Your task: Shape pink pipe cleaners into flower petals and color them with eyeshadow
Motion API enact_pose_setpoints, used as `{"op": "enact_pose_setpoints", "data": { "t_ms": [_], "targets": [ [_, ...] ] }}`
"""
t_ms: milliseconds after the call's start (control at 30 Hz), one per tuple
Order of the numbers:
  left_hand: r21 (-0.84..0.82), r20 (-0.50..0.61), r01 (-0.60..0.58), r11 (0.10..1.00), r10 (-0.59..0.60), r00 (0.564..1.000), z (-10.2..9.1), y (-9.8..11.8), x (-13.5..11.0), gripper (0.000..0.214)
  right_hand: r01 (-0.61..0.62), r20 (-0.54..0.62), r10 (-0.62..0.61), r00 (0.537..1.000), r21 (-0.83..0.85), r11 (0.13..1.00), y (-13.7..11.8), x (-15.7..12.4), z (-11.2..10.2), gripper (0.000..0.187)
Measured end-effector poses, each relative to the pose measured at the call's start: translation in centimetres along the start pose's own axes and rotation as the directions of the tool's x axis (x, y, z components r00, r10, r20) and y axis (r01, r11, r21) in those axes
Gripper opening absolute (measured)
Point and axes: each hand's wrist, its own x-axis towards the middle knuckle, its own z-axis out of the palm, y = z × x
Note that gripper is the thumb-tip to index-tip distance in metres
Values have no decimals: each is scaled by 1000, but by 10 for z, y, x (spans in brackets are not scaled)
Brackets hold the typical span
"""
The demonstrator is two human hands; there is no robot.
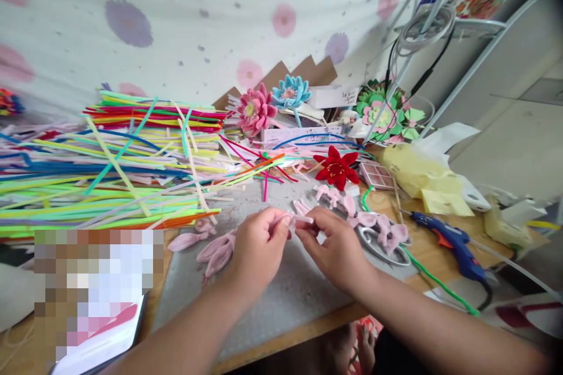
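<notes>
My left hand (259,246) and my right hand (336,249) meet above a grey mat (281,293). Both pinch the same short pale pink pipe cleaner piece (295,218) between thumb and fingers, one hand at each end. Bent pink pipe cleaner petals (215,249) lie on the mat left of my left hand. More pink petals (378,225) lie to the right of my right hand, partly on a pair of scissors (380,246).
A big heap of coloured pipe cleaners (109,158) fills the left. Finished flowers stand behind: red (336,167), pink (255,108), blue (290,91). A blue glue gun (453,243) and a green pipe cleaner (440,284) lie at the right. A phone (97,328) sits front left.
</notes>
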Motion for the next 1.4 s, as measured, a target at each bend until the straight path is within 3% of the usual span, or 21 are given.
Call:
{"op": "enact_pose_setpoints", "data": {
  "t_ms": [67, 200, 300, 367, 433, 500, 600, 667, 733, 833, 967, 1067, 1133, 1200, 1267, 1400],
  "targets": [
    [51, -4, -3, 999, 3, 1000, 0, -1, 1, 24, 145, -5, -148, 989, -171, 975, -2, 0, -2, 12],
    [78, -3, 17, 997, -17, 1000, 1, -2, 1, 25, 349, -16, -406, 914, -482, 804, -4, -3, -6, 9],
    [159, 18, 8, 987, -11, 1000, 1, -3, 3, 24, 450, -5, -546, 838, -561, 695, -6, -1, -7, 11],
    [278, 74, -80, 957, 61, 995, 0, -4, 4, 23, 511, 125, -540, 832, -552, 659, -8, 7, -12, 16],
    [334, 179, -210, 919, 157, 971, -2, -3, 5, 24, 549, 301, -460, 836, -502, 669, -11, 18, -22, 20],
    [236, 315, -301, 924, 221, 923, -4, 0, 5, 26, 556, 424, -394, 816, -387, 736, -13, 30, -37, 17],
    [-71, 481, -275, 959, 275, 833, -9, 7, 3, 28, 440, 509, -382, 771, 8, 898, -10, 43, -57, 9],
    [-230, 503, -200, 952, 293, 813, -11, 11, 0, 27, 272, 484, -388, 785, 294, 916, -4, 44, -61, 9],
    [-331, 484, -113, 937, 271, 832, -12, 12, -3, 23, 121, 427, -345, 836, 470, 874, 4, 38, -56, 10],
    [-402, 421, 3, 916, 182, 889, -11, 10, -5, 24, 2, 318, -202, 926, 530, 848, 13, 25, -39, 12],
    [-406, 215, 56, 912, 36, 976, -6, 4, -4, 26, -6, 124, -51, 991, 418, 909, 13, 9, -13, 11],
    [-332, 90, 78, 940, -51, 995, -2, 1, -2, 29, -31, -6, 34, 999, 303, 952, 7, 0, 5, 11],
    [-215, 1, 45, 976, -46, 999, -3, -1, 0, 26, -55, -38, 64, 997, 195, 979, 1, -5, 15, 12],
    [-88, -88, 19, 996, -27, 996, -5, -3, 2, 24, 15, -27, -14, 1000, 32, 999, -6, -9, 20, 11],
    [-29, -135, 31, 999, -35, 990, -7, -5, 5, 24, 184, -2, -186, 983, -132, 974, -15, -10, 19, 9],
    [-233, -38, 109, 966, -121, 992, -8, -8, 9, 28, 439, -80, -462, 883, -205, 875, -23, 2, -3, 12]
  ]
}}
